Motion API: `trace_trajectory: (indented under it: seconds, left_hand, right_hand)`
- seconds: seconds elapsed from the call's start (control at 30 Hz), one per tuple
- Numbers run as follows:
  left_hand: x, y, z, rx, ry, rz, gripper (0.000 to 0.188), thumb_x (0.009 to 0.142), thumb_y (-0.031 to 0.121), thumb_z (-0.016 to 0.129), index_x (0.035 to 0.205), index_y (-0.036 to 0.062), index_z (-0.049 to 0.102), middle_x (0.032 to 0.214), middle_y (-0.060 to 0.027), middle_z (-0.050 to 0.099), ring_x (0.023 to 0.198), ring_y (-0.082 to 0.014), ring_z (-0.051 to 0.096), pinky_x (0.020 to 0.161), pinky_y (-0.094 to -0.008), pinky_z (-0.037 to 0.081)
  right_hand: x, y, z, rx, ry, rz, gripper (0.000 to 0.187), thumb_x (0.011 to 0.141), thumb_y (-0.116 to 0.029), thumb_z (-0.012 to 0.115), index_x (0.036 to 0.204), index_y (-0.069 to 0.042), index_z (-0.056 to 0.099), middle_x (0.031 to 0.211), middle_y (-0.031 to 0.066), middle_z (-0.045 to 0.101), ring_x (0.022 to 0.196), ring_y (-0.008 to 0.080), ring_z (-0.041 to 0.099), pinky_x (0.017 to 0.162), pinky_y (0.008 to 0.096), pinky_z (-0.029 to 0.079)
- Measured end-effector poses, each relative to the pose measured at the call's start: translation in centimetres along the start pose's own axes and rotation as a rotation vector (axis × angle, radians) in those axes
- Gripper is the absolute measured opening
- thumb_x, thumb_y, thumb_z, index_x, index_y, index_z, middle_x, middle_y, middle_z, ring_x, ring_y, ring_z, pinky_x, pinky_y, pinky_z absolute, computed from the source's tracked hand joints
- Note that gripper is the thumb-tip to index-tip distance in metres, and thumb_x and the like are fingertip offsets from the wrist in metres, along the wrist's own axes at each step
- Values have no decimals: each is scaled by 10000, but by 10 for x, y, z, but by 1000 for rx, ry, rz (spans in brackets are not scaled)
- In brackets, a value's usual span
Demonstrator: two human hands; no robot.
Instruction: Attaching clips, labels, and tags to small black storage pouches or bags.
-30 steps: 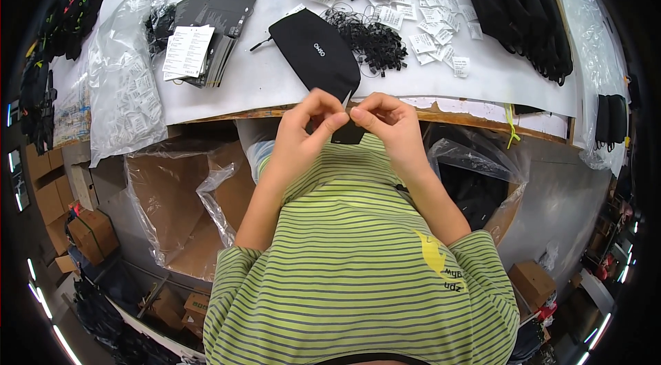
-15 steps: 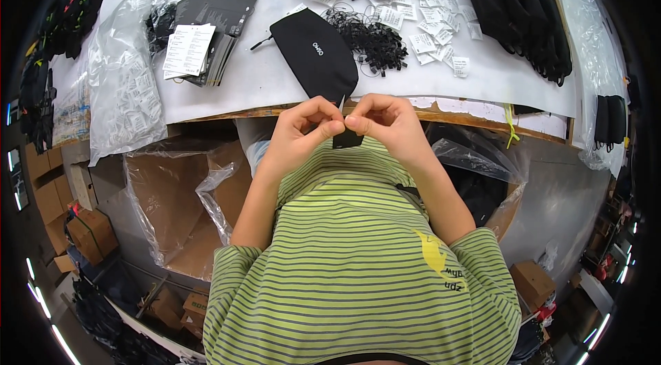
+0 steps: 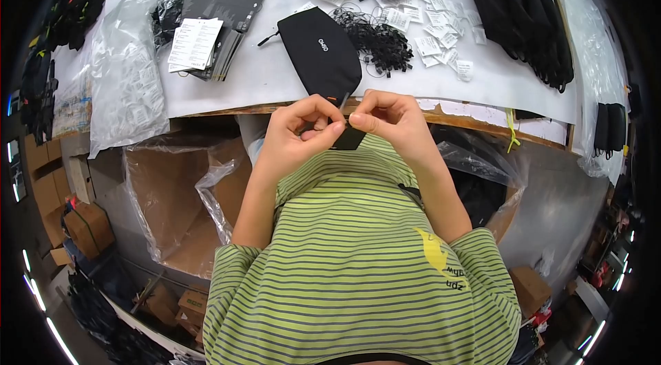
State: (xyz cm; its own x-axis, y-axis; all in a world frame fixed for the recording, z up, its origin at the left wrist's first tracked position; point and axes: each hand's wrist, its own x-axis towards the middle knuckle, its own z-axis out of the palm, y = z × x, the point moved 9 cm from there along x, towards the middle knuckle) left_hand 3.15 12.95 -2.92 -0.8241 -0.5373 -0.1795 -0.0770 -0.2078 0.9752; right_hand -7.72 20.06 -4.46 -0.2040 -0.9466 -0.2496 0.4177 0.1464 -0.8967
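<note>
We have the left hand (image 3: 292, 134) and right hand (image 3: 399, 124) in pinches, thumb and fingers together, tips nearly meeting; what they clamp is too small to tell. The pouch (image 3: 320, 52) lies on the table (image 3: 234, 93), its near end just beyond our fingers. A black piece (image 3: 350, 140) shows beneath. Working well calls for small, matched finger movements, without dragging the pouch.

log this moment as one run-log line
left hand: pinching, grip point hidden | right hand: pinching beside it | just below: black flat piece | table: black pouch, black cord pile, white labels, card stack
</note>
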Motion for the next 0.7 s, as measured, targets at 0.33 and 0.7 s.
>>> trace_trajectory:
  seconds: [0.33, 0.7]
  left_hand:
    - [-2, 0, 11, 378, -142, -54, 77, 787, 69, 684, 801, 26, 622, 615, 50, 488, 522, -34, 394, 495, -202, 306]
    - [-8, 13, 44, 688, -212, 290, 124, 785, 93, 673, 881, 36, 619, 855, -67, 605, 845, -237, 571, 782, -328, 452]
  right_hand:
    - [17, -42, -13, -566, 189, -380, 176, 808, -204, 698, 799, -34, 650, 744, 21, 590, 726, 133, 506, 691, 267, 396]
    - [54, 2, 2, -1310, 289, -558, 458, 756, -168, 699, 1184, -64, 576, 1199, 137, 587, 1124, 310, 548, 945, 387, 440]
